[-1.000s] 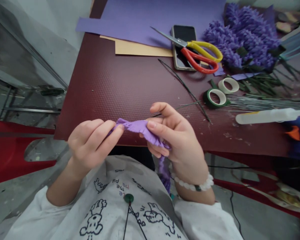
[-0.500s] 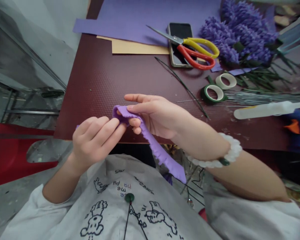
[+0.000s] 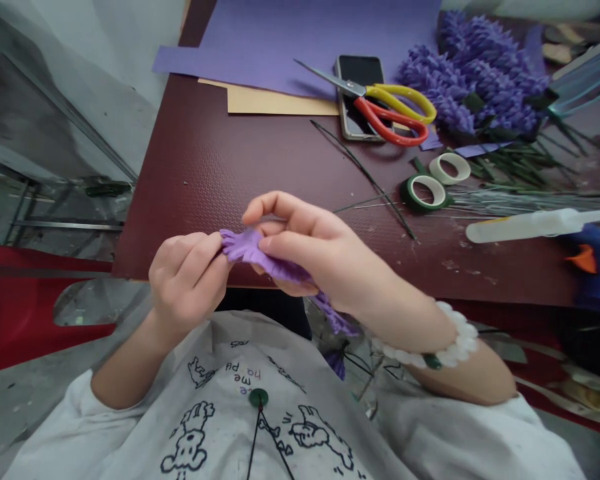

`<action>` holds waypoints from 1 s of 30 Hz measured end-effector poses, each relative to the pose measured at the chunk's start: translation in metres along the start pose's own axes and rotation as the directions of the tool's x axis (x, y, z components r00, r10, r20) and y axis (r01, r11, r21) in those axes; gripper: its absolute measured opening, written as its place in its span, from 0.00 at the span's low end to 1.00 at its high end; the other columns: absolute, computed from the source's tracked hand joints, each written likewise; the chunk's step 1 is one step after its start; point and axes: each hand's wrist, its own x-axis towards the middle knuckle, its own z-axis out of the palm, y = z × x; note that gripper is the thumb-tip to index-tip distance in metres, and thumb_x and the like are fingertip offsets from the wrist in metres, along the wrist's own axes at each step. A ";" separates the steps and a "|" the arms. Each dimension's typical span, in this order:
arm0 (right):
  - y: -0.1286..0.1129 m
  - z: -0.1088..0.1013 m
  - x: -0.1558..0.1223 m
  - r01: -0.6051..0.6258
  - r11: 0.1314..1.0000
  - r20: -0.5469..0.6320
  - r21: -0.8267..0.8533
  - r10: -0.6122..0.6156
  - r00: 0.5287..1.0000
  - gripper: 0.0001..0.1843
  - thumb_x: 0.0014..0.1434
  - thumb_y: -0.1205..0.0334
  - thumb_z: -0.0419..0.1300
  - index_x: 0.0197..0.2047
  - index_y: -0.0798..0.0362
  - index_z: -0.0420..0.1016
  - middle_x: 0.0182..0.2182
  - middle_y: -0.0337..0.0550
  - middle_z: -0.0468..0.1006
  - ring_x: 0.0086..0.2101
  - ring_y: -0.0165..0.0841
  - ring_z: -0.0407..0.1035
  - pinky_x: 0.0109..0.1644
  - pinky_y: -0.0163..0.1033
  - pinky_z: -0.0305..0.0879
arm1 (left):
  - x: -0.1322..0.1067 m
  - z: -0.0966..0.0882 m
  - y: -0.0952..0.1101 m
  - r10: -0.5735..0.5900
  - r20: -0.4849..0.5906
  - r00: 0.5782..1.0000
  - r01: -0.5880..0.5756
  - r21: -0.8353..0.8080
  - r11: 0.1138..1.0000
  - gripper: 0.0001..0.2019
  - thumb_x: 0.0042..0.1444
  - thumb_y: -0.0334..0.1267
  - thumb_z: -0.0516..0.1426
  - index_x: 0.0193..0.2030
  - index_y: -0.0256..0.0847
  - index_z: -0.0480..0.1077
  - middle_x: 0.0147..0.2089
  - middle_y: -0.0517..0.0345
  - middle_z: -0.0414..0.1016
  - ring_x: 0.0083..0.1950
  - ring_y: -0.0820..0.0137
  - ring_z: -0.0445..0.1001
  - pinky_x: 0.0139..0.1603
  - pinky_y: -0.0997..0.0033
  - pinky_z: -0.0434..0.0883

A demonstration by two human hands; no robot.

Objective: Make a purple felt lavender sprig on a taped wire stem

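A fringed purple strip (image 3: 245,245), paper or thin foam by its look, stretches between my two hands above the table's front edge. My left hand (image 3: 187,277) is closed, pinching its left end between thumb and fingers. My right hand (image 3: 313,250) grips it further along, thumb on top and some fingers underneath, the index finger bent over it. Beyond the right hand the strip's tail (image 3: 335,317) hangs down over my apron's side. My left fingertips hide the strip's very end.
On the dark red table (image 3: 195,173) lie scissors (image 3: 380,100) across a phone (image 3: 361,70), a purple sheet (image 3: 280,40), wires (image 3: 365,177), tape rolls (image 3: 425,192), and a white bottle (image 3: 525,225). Purple flower bunches (image 3: 485,73) lie back right. A red chair (image 3: 20,313) stands left.
The strip has turned so its cut fringe now faces up between my hands. My right hand has rolled over it, its index finger curling. The hanging tail has drawn up and twisted.
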 end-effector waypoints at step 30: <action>0.018 0.000 -0.020 0.122 0.966 -0.173 -0.228 -0.164 0.971 0.09 0.57 0.58 0.62 0.37 0.55 0.78 0.26 0.37 0.75 0.22 0.22 0.63 0.23 0.29 0.62 | 0.003 -0.007 -0.002 0.142 -0.057 0.988 -0.145 -0.036 0.989 0.07 0.52 0.29 0.61 0.39 0.36 0.75 0.40 0.53 0.79 0.40 0.67 0.76 0.40 0.66 0.72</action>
